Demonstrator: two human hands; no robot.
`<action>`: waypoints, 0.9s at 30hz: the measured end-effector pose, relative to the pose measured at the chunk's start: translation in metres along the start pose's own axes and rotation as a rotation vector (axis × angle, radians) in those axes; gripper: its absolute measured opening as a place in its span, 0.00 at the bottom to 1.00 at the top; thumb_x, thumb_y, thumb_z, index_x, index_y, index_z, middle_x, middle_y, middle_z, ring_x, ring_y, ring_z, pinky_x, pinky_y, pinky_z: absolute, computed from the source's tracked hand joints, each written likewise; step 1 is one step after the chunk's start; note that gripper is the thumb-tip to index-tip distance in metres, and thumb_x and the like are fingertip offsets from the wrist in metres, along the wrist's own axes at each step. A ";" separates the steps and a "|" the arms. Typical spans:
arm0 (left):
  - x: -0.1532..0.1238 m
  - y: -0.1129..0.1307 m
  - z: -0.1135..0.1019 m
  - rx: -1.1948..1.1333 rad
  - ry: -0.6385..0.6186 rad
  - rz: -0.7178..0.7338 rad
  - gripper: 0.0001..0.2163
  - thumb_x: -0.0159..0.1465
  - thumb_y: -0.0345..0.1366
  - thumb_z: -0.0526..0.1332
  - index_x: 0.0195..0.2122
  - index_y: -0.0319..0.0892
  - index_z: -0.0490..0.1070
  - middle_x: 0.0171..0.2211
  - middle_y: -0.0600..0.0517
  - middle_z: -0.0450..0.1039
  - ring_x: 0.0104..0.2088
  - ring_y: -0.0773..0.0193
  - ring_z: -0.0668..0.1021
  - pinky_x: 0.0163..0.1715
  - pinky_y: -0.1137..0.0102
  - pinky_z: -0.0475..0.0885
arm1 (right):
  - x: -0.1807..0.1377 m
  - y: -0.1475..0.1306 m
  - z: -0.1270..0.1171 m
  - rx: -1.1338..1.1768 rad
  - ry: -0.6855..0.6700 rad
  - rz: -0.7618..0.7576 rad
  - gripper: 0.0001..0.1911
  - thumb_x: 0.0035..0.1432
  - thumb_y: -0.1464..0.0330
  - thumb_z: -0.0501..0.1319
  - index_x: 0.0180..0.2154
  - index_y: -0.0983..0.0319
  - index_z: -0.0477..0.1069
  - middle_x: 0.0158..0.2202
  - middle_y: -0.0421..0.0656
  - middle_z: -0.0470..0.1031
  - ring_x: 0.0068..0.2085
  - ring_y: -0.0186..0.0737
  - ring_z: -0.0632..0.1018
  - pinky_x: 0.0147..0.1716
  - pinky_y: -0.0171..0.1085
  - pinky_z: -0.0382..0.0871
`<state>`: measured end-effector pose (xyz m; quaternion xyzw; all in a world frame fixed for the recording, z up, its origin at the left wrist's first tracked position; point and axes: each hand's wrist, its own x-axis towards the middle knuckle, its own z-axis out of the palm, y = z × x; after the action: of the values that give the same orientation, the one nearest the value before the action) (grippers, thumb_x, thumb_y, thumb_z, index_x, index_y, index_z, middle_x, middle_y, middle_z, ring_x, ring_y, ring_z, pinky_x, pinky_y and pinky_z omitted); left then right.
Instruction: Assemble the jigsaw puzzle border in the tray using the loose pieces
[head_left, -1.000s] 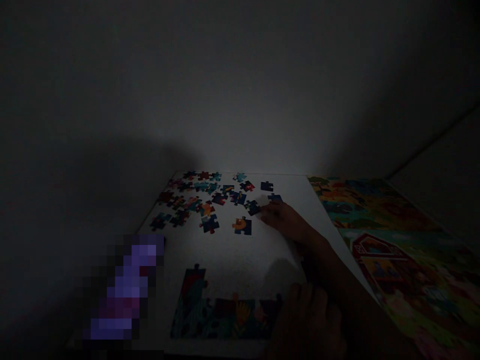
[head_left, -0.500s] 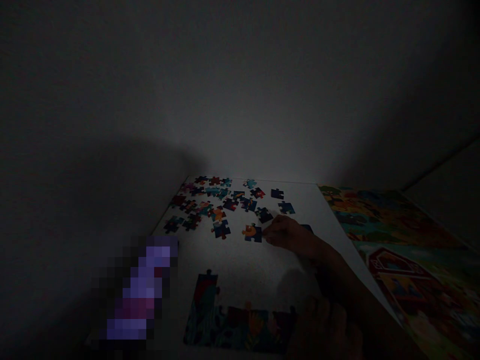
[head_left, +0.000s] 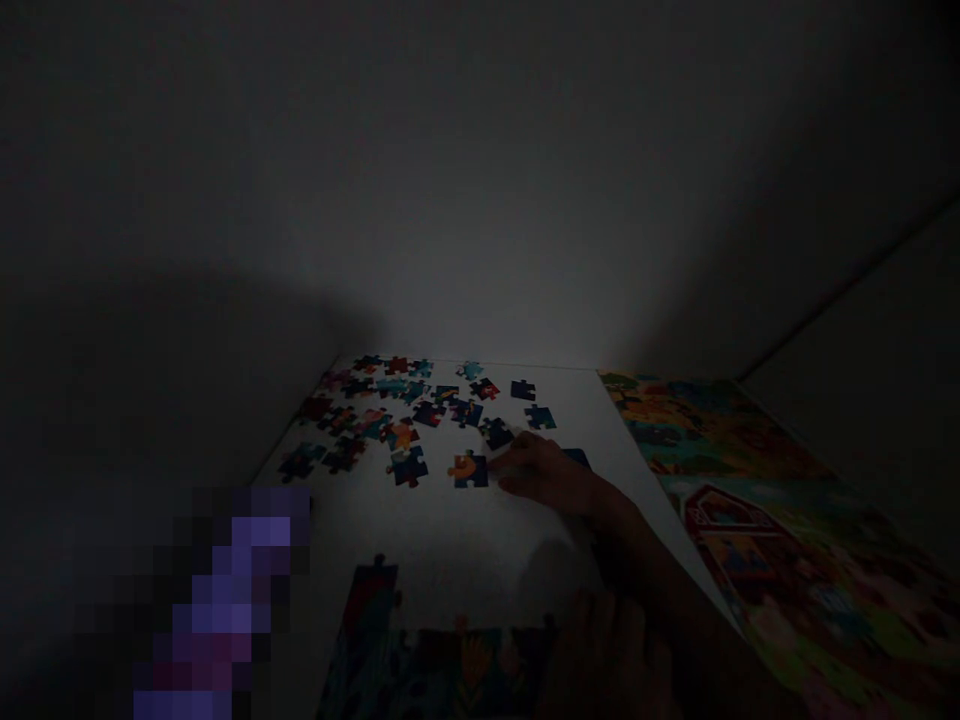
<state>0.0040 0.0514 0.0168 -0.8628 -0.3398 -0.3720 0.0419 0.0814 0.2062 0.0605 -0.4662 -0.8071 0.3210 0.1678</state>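
Note:
The scene is very dark. My right hand (head_left: 544, 472) reaches across the white board (head_left: 450, 530), its fingertips drawn together against the right edge of an orange and blue puzzle piece (head_left: 469, 468). Several loose puzzle pieces (head_left: 405, 405) lie scattered beyond it, and one blue piece (head_left: 577, 457) shows just behind the hand. My left hand (head_left: 607, 650) rests low at the bottom edge with its fingers laid out, beside the right end of an assembled strip of puzzle (head_left: 435, 660). It holds nothing that I can see.
A colourful puzzle box lid or picture sheet (head_left: 750, 500) lies to the right of the board. A blurred purple patch (head_left: 225, 600) sits at the lower left. A plain wall (head_left: 480, 200) rises right behind the board.
My right hand has drawn back from the far blue pieces towards me and now sits at the orange and blue piece. The view shifted slightly; the pieces themselves have not moved.

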 end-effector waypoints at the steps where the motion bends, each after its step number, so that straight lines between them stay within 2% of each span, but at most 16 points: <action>1: -0.001 0.000 0.001 0.004 -0.008 0.006 0.10 0.61 0.40 0.61 0.27 0.41 0.64 0.27 0.52 0.67 0.28 0.61 0.70 0.29 0.66 0.64 | 0.001 0.001 0.000 0.020 0.016 0.001 0.14 0.59 0.64 0.63 0.47 0.56 0.79 0.43 0.47 0.74 0.44 0.44 0.74 0.47 0.43 0.68; 3: -0.001 0.000 0.002 0.023 -0.039 0.033 0.11 0.62 0.41 0.61 0.27 0.42 0.64 0.26 0.52 0.66 0.28 0.61 0.70 0.28 0.65 0.64 | 0.003 0.007 -0.001 0.061 0.090 0.020 0.13 0.60 0.64 0.61 0.44 0.59 0.79 0.41 0.47 0.75 0.42 0.42 0.76 0.44 0.41 0.69; 6: -0.001 0.000 0.002 0.037 -0.066 0.053 0.11 0.61 0.42 0.61 0.27 0.42 0.64 0.26 0.52 0.67 0.28 0.61 0.70 0.28 0.65 0.64 | 0.006 0.022 -0.003 0.068 0.283 0.091 0.11 0.59 0.68 0.59 0.40 0.61 0.79 0.39 0.46 0.77 0.40 0.41 0.77 0.42 0.39 0.69; 9: -0.001 0.000 0.004 0.039 -0.020 0.037 0.11 0.61 0.41 0.61 0.26 0.42 0.64 0.26 0.53 0.66 0.27 0.61 0.70 0.28 0.65 0.64 | 0.008 0.037 -0.006 0.032 0.466 0.170 0.11 0.57 0.69 0.58 0.38 0.61 0.78 0.39 0.46 0.78 0.41 0.42 0.77 0.43 0.40 0.69; 11: -0.002 0.000 0.008 0.056 0.014 0.037 0.11 0.61 0.41 0.60 0.26 0.42 0.63 0.25 0.52 0.66 0.26 0.61 0.70 0.27 0.65 0.64 | 0.008 0.044 -0.007 0.017 0.536 0.210 0.11 0.57 0.68 0.58 0.37 0.61 0.78 0.39 0.46 0.77 0.40 0.43 0.77 0.44 0.41 0.69; 15: -0.006 -0.001 0.020 0.137 0.033 0.081 0.13 0.61 0.43 0.59 0.24 0.42 0.62 0.24 0.51 0.65 0.25 0.61 0.69 0.26 0.64 0.62 | 0.008 0.049 -0.006 -0.005 0.557 0.211 0.13 0.58 0.62 0.57 0.37 0.60 0.78 0.36 0.46 0.77 0.40 0.44 0.77 0.42 0.42 0.69; 17: -0.008 -0.001 0.025 0.171 0.088 0.097 0.13 0.61 0.43 0.59 0.24 0.43 0.62 0.23 0.52 0.63 0.24 0.62 0.68 0.25 0.64 0.61 | 0.007 0.048 -0.006 -0.010 0.552 0.204 0.14 0.58 0.61 0.57 0.36 0.60 0.78 0.36 0.46 0.77 0.39 0.44 0.77 0.42 0.42 0.70; 20: -0.007 0.003 0.027 0.186 0.153 0.046 0.15 0.61 0.44 0.59 0.22 0.43 0.61 0.22 0.52 0.62 0.23 0.62 0.68 0.24 0.64 0.60 | 0.007 0.047 -0.007 -0.008 0.537 0.222 0.14 0.58 0.60 0.57 0.37 0.59 0.78 0.38 0.46 0.78 0.40 0.45 0.78 0.43 0.43 0.70; 23: -0.005 0.009 0.024 0.213 0.072 -0.034 0.15 0.61 0.43 0.60 0.22 0.42 0.61 0.22 0.51 0.62 0.25 0.61 0.69 0.25 0.64 0.61 | 0.008 0.047 -0.007 -0.004 0.529 0.247 0.14 0.56 0.61 0.57 0.36 0.60 0.78 0.39 0.47 0.78 0.41 0.46 0.78 0.44 0.44 0.71; 27: -0.005 0.009 0.023 0.235 -0.024 0.055 0.13 0.62 0.41 0.59 0.23 0.42 0.62 0.22 0.51 0.64 0.24 0.62 0.68 0.24 0.65 0.59 | 0.009 0.050 -0.006 -0.006 0.558 0.266 0.15 0.55 0.59 0.58 0.35 0.59 0.78 0.38 0.47 0.78 0.41 0.47 0.78 0.43 0.45 0.71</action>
<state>0.0212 0.0492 -0.0010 -0.8654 -0.3575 -0.3180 0.1491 0.1122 0.2339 0.0308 -0.6384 -0.6627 0.1975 0.3379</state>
